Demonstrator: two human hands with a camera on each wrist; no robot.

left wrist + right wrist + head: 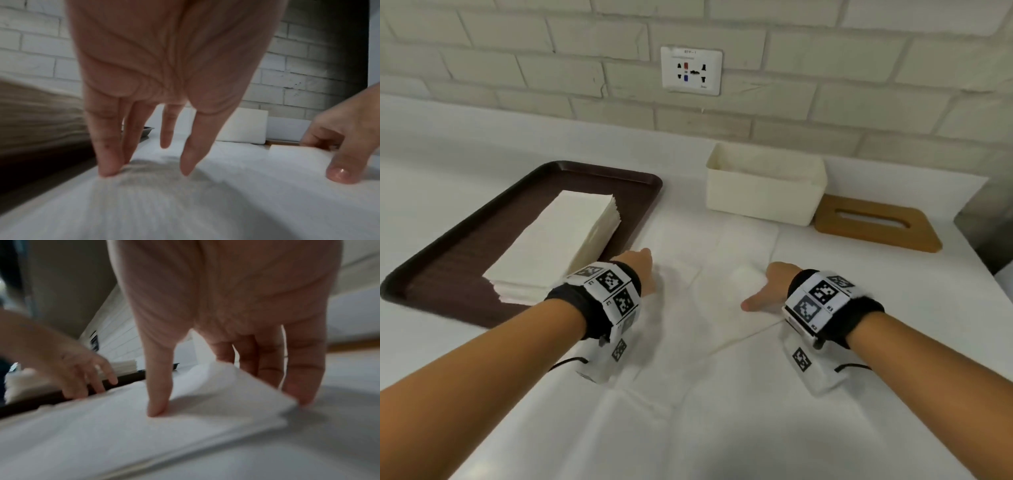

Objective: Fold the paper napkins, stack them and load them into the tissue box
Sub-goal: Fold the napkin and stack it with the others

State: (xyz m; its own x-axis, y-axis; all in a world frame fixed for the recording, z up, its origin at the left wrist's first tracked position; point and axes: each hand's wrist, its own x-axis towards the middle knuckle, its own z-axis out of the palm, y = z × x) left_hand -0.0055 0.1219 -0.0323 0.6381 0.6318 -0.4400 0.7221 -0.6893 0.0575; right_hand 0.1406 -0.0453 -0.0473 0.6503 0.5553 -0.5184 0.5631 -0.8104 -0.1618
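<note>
A white paper napkin (pixel 722 253) lies spread on the white counter between my hands. My left hand (pixel 645 265) rests on its left part with straight fingers (pixel 107 168), their tips touching the paper. My right hand (pixel 763 291) pinches the napkin's right edge: in the right wrist view the thumb (pixel 156 407) presses on top while the fingers (pixel 302 378) sit behind the lifted edge of the napkin (pixel 236 386). The cream tissue box (pixel 763 195) stands open behind the napkin. A stack of napkins (pixel 558 243) lies on the brown tray (pixel 465 253).
A wooden lid (pixel 876 222) with a slot lies right of the tissue box. A brick wall with a socket plate (pixel 691 70) runs along the back. A grey metal object (pixel 989 219) stands at the far right edge.
</note>
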